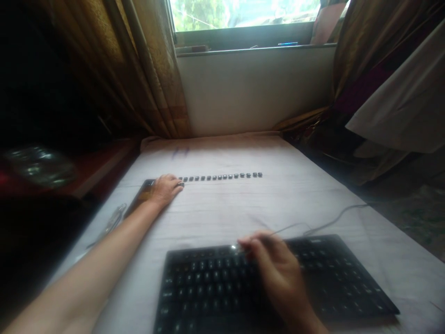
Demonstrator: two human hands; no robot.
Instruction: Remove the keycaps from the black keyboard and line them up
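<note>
A black keyboard (215, 292) lies at the front of the cloth-covered table, its top row partly without keycaps. Over its upper edge is my right hand (278, 266), thumb and fingers pinched together. A small bright glint shows at the fingertips, but blur hides what they hold. Farther off, my left hand (166, 189) rests at the left end of a row of small black keycaps (219, 177). Its fingertips close on one keycap (181, 184) just in front of that row. Beneath the left wrist lies a dark, flat brown object (141, 197).
A clear, slim item (116, 217) lies near the table's left edge. The keyboard's cable (333, 221) trails off over the right side. Past the table stand a pale wall (253, 93), a window and brown curtains (153, 69). Cloth hangs at the right.
</note>
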